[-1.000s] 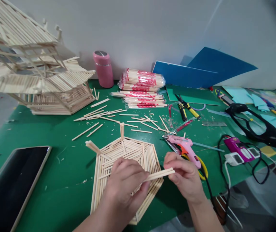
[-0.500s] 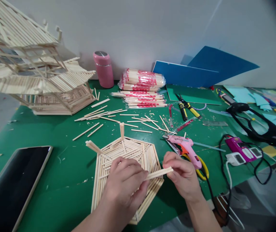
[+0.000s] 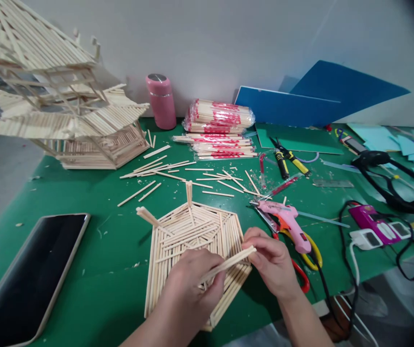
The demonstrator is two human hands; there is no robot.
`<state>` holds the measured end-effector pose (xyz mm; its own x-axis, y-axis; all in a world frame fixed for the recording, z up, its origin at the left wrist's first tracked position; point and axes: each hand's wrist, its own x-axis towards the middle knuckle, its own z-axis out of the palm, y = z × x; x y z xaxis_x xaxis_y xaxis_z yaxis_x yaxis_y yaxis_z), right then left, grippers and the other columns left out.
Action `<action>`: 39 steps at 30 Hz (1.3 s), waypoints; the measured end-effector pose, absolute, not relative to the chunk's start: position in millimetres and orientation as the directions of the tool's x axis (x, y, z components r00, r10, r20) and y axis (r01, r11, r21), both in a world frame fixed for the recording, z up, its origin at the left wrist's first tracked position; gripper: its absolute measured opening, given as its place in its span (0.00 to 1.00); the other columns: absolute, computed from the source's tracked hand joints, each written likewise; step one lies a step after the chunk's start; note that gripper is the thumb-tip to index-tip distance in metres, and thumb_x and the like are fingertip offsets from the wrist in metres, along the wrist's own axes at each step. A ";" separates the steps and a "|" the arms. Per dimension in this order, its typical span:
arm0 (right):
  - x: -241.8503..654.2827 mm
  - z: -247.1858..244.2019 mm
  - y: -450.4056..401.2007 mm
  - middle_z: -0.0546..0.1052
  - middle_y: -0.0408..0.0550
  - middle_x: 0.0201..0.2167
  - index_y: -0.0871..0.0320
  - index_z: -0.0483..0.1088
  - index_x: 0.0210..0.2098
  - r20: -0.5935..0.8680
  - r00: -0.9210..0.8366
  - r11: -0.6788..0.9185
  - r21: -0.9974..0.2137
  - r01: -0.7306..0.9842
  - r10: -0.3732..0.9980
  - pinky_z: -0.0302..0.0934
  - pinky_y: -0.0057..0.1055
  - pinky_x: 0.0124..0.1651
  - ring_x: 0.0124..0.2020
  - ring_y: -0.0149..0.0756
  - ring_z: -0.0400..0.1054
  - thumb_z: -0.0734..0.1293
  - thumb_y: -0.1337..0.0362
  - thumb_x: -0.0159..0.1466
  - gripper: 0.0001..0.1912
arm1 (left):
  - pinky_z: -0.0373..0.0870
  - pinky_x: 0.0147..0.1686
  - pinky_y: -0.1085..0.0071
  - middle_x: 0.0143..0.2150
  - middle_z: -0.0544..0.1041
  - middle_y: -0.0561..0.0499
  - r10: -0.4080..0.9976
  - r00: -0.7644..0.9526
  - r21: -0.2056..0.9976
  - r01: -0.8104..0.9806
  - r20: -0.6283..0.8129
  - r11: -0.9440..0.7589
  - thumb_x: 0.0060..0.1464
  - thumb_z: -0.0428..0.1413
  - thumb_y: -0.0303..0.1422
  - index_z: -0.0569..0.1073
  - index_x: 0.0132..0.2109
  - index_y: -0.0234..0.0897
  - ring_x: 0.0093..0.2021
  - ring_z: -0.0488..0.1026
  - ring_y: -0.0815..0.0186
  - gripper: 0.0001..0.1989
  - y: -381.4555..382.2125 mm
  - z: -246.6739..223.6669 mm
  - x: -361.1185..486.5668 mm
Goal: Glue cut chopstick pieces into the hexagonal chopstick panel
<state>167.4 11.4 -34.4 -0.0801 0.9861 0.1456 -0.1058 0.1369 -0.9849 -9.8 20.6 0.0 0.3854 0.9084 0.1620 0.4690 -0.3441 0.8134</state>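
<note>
My left hand (image 3: 192,284) is closed around the lower end of a short bundle of wooden sticks (image 3: 230,262). Thumb and fingers of my right hand (image 3: 272,262) pinch the bundle's other end, which slants up to the right. Both hands are over a flat polygonal base of wooden sticks (image 3: 154,270), partly hidden by my left hand and forearm. Two short stick posts stand on it: a leaning post (image 3: 147,217) at its left corner and an upright post (image 3: 189,193) at its far corner.
Loose sticks (image 3: 156,168) and wrapped chopstick packs (image 3: 221,118) lie behind the base. A pink glue gun (image 3: 284,221) and scissors (image 3: 317,253) are right of it, near cutters (image 3: 286,161) and a power strip (image 3: 377,224). A phone (image 3: 36,274) and stick pagoda (image 3: 94,130) stand left.
The bundle has tilted more steeply, and a longer part of it shows between my hands. My left-hand fingers have drawn back along it. The whole view has shifted slightly.
</note>
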 end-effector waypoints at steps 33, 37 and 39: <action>150.4 -20.8 29.3 0.66 0.43 0.24 0.57 0.75 0.28 0.018 -0.434 -0.178 -0.897 -0.405 0.901 0.52 0.27 0.29 0.25 0.29 0.59 0.69 0.60 0.52 0.08 | 0.59 0.26 0.75 0.21 0.75 0.46 0.475 0.780 0.472 -0.265 -0.407 0.841 0.44 0.59 0.35 0.76 0.28 0.27 0.21 0.68 0.71 0.12 24.2 -3.1 -9.1; 148.2 -22.2 31.8 0.66 0.43 0.24 0.58 0.75 0.28 0.002 -0.437 -0.204 -0.882 -0.426 0.900 0.52 0.27 0.28 0.24 0.29 0.58 0.69 0.59 0.51 0.08 | 0.57 0.25 0.75 0.20 0.74 0.47 0.500 0.770 0.461 -0.304 -0.396 0.834 0.43 0.60 0.36 0.75 0.28 0.28 0.20 0.66 0.72 0.12 22.9 -3.9 -7.8; 147.3 -24.3 32.3 0.66 0.43 0.24 0.57 0.75 0.28 -0.003 -0.429 -0.210 -0.875 -0.437 0.903 0.52 0.27 0.28 0.24 0.29 0.59 0.70 0.60 0.51 0.08 | 0.56 0.25 0.76 0.20 0.74 0.48 0.516 0.759 0.451 -0.329 -0.397 0.830 0.42 0.60 0.35 0.75 0.27 0.28 0.20 0.66 0.71 0.11 22.5 -4.1 -7.2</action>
